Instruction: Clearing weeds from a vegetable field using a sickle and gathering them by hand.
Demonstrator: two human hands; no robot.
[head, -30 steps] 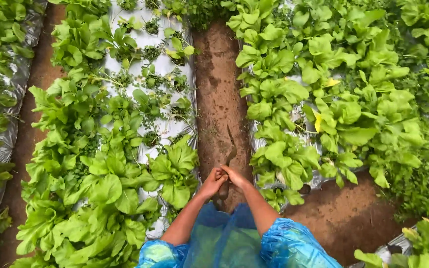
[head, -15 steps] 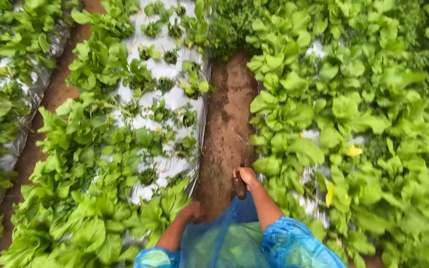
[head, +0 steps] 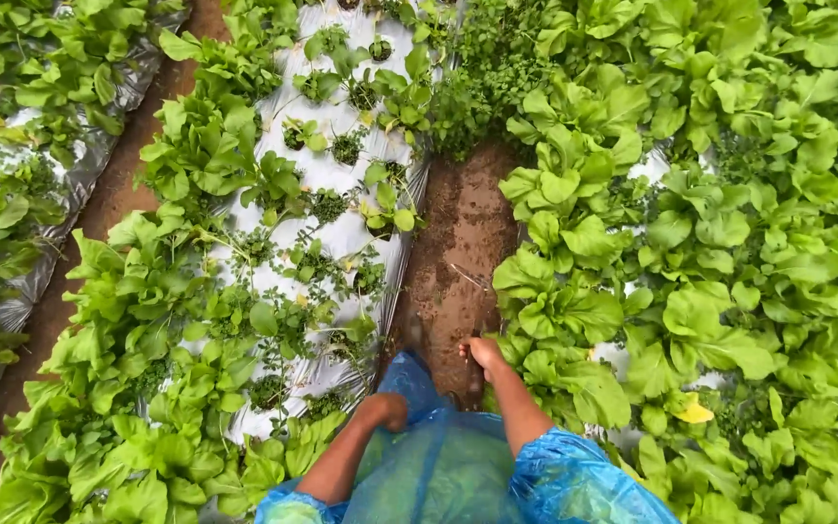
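Standing on a muddy dirt path [head: 463, 243] between two raised beds of leafy greens, seen from above. Left hand [head: 387, 409] low at the left edge of the blue plastic raincoat [head: 448, 456], curled into a loose fist, nothing seen in it, just beside the silver mulch sheet [head: 337, 238] and the green plants at the near corner of the left bed. Right hand [head: 484, 354] stretched forward over the path, fingers folded shut around a thin dark tool [head: 475, 374] that points downward from the fist; too small and shadowed to tell what kind, perhaps a knife. Right hand touching, or almost touching, the broad leaves of the lettuce-like plants [head: 574, 320] along the right bed's inner edge. Left bed: full leafy plants on its outer side, small sparse seedlings [head: 327, 204] in holes of the sheet nearer the path. Right bed thick with large bright leaves, one yellowed leaf [head: 692, 411] low among them. Further left, another dirt strip and a third planted bed [head: 12, 165] under the same shiny sheet. Both forearms bare below blue sleeves.
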